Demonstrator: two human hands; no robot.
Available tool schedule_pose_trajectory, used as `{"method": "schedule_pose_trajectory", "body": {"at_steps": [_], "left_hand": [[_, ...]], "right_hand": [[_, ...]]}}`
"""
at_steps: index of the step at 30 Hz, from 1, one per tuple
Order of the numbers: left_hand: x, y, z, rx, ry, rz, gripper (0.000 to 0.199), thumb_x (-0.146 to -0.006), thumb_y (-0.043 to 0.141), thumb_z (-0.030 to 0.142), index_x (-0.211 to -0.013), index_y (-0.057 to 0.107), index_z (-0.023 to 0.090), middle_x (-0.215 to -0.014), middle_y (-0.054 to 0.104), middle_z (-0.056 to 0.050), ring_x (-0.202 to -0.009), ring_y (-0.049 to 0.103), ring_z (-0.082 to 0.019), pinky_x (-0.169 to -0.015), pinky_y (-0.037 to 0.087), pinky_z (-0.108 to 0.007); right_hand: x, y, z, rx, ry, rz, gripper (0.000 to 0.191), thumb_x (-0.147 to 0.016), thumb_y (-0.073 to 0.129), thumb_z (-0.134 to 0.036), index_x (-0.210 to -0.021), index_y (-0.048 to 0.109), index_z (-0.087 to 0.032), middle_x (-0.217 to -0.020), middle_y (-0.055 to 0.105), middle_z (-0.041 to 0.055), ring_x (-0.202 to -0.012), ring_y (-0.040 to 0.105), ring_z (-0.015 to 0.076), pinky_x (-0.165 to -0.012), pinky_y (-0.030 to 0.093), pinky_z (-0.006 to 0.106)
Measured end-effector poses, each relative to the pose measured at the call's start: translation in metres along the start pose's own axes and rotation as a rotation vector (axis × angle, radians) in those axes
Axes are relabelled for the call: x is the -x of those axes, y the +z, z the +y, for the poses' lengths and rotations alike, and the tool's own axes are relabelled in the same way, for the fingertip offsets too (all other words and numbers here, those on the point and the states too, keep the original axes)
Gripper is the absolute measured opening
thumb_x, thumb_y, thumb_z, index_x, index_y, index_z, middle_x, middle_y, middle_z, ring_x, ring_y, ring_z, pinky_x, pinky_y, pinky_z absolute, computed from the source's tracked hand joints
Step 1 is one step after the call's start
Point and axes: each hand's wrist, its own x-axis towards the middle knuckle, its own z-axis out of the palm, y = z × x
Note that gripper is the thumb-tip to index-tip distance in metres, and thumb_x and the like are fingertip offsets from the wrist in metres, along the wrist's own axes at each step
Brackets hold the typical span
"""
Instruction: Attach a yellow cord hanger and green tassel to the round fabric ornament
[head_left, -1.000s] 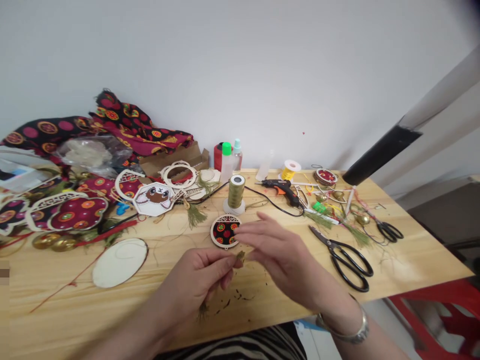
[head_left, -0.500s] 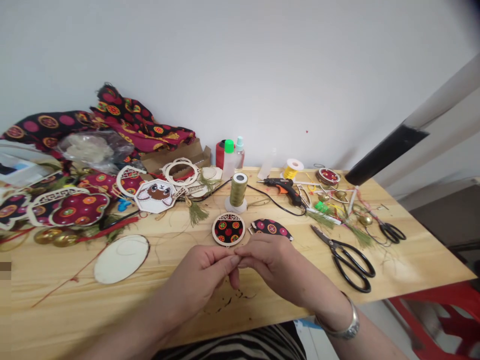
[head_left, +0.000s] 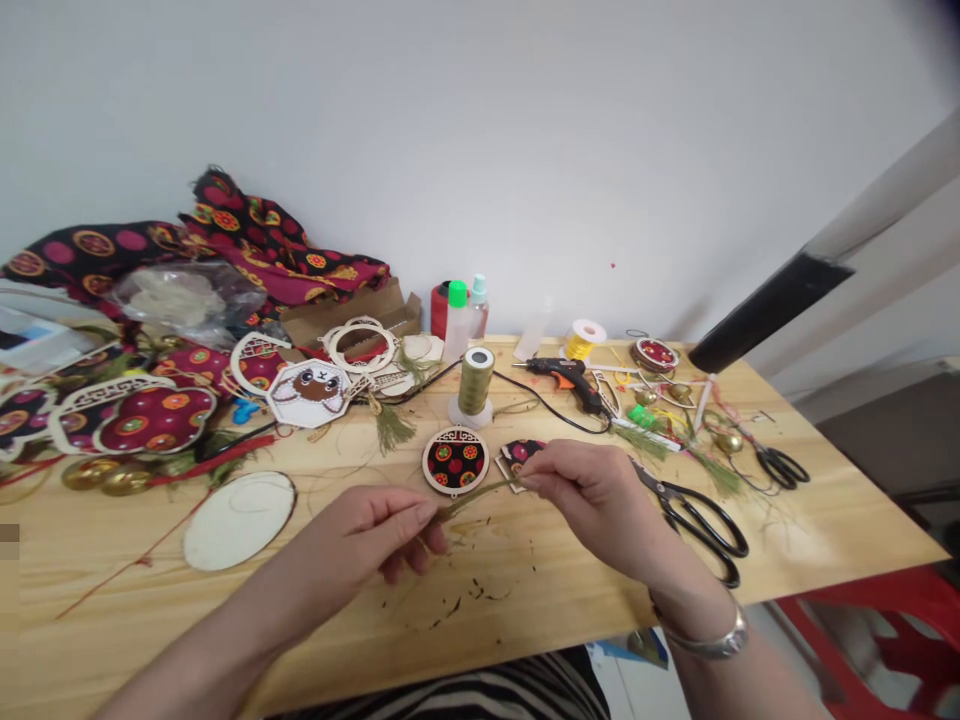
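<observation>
A: Olive strands: where are they lying?
B: The olive strands (head_left: 480, 497) are spanning the gap between both hands, above the tabletop (head_left: 360, 640), just nearside of the round ornament (head_left: 455, 464).
A: Left grip?
B: The left hand (head_left: 390, 525) is pinching them between thumb and fingers; whether any length is continuing behind, I cannot tell.
A: Right grip?
B: The right hand (head_left: 589, 490) is pinching the other part, slightly higher. The paired pinches are apparently drawing the strands straight.
A: Olive thread spool, one?
B: The olive thread spool (head_left: 475, 390) is standing upright just behind the ornament, a position presumably letting thread unwind freely.
A: Black-handled scissors, large?
B: The black-handled scissors (head_left: 709, 520) are lying beyond the right hand, which is partly covering them; they are probably sitting there for easy reach.
</observation>
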Motion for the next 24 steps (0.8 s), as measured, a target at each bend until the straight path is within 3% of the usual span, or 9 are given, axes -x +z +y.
{"method": "schedule_pose_trajectory", "body": {"at_steps": [2, 4, 6, 9, 13, 15, 18, 20, 24], "left_hand": [[0.003, -0.007, 0.002, -0.17, 0.138, 0.203, 0.018, -0.074, 0.067, 0.037, -0.08, 0.078, 0.024, -0.084, 0.076, -0.007, -0.078, 0.065, -0.025, -0.073, 0.048, -0.031], [0.007, -0.01, 0.008, -0.296, 0.355, 0.525, 0.02, -0.071, 0.071, 0.03, -0.089, 0.078, 0.028, -0.103, 0.074, -0.004, -0.1, 0.062, -0.028, -0.096, 0.039, -0.034], [0.011, -0.007, 0.015, -0.37, 0.548, 0.689, 0.025, -0.076, 0.066, 0.026, -0.099, 0.075, 0.029, -0.115, 0.07, -0.002, -0.112, 0.057, -0.027, -0.106, 0.03, -0.033], [0.012, 0.008, 0.022, -0.356, 0.644, 0.497, 0.028, -0.083, 0.059, 0.025, -0.108, 0.071, 0.029, -0.119, 0.068, -0.001, -0.115, 0.057, -0.024, -0.104, 0.035, -0.031], [0.003, 0.031, 0.016, -0.38, 0.615, 0.225, 0.05, -0.077, 0.069, 0.031, -0.125, 0.059, 0.025, -0.129, 0.062, -0.005, -0.121, 0.053, -0.026, -0.104, 0.037, -0.035], [-0.001, 0.038, 0.01, -0.382, 0.567, 0.202, 0.043, -0.081, 0.064, 0.03, -0.123, 0.06, 0.023, -0.12, 0.068, -0.006, -0.109, 0.061, -0.023, -0.096, 0.045, -0.033], [-0.003, 0.042, 0.004, -0.373, 0.558, 0.176, 0.026, -0.088, 0.052, 0.023, -0.11, 0.066, 0.022, -0.081, 0.075, 0.0, -0.072, 0.069, -0.015, -0.068, 0.053, -0.023], [-0.003, 0.042, 0.002, -0.418, 0.624, 0.213, 0.022, -0.089, 0.048, 0.019, -0.101, 0.067, 0.021, -0.066, 0.07, 0.003, -0.058, 0.065, -0.011, -0.056, 0.05, -0.019], [-0.003, 0.039, -0.005, -0.655, 0.884, 0.342, 0.021, -0.09, 0.044, 0.014, -0.098, 0.063, 0.017, -0.066, 0.068, 0.002, -0.056, 0.063, -0.011, -0.054, 0.048, -0.019]], "right_hand": [[0.001, -0.004, 0.0, 0.002, 0.009, -0.004, 0.015, -0.087, 0.056, -0.013, -0.078, 0.066, -0.018, -0.07, 0.064, -0.001, -0.063, 0.056, 0.0103, -0.061, 0.043, 0.021], [0.001, -0.006, -0.002, 0.003, 0.007, -0.018, 0.014, -0.087, 0.056, -0.013, -0.078, 0.066, -0.018, -0.071, 0.064, -0.0008, -0.064, 0.057, 0.0105, -0.062, 0.043, 0.021], [0.001, -0.006, -0.006, 0.006, -0.005, -0.04, 0.015, -0.088, 0.056, -0.014, -0.078, 0.066, -0.018, -0.071, 0.064, -0.0008, -0.064, 0.056, 0.0105, -0.062, 0.043, 0.021], [0.0, -0.002, -0.014, -0.002, -0.046, -0.079, 0.016, -0.089, 0.054, -0.012, -0.081, 0.066, -0.018, -0.071, 0.063, -0.0015, -0.064, 0.056, 0.0097, -0.062, 0.042, 0.02], [-0.001, 0.004, -0.021, -0.015, -0.082, -0.129, 0.017, -0.088, 0.053, -0.008, -0.079, 0.065, -0.017, -0.074, 0.064, -0.0014, -0.068, 0.056, 0.009, -0.065, 0.041, 0.019], [-0.002, 0.005, -0.021, -0.01, -0.077, -0.148, 0.018, -0.089, 0.052, -0.009, -0.08, 0.065, -0.017, -0.076, 0.064, -0.0011, -0.069, 0.056, 0.0092, -0.067, 0.041, 0.019], [-0.002, 0.005, -0.019, -0.003, -0.056, -0.16, 0.018, -0.09, 0.051, -0.011, -0.081, 0.066, -0.017, -0.074, 0.064, -0.001, -0.069, 0.056, 0.009, -0.066, 0.041, 0.019], [-0.002, 0.005, -0.019, -0.003, -0.048, -0.166, 0.019, -0.09, 0.051, -0.012, -0.081, 0.066, -0.017, -0.073, 0.063, -0.001, -0.068, 0.055, 0.0088, -0.066, 0.04, 0.018], [-0.002, 0.008, -0.018, 0.016, -0.027, -0.166, 0.017, -0.091, 0.051, -0.014, -0.078, 0.063, -0.017, -0.072, 0.062, -0.0015, -0.067, 0.054, 0.0087, -0.065, 0.039, 0.019]]}}
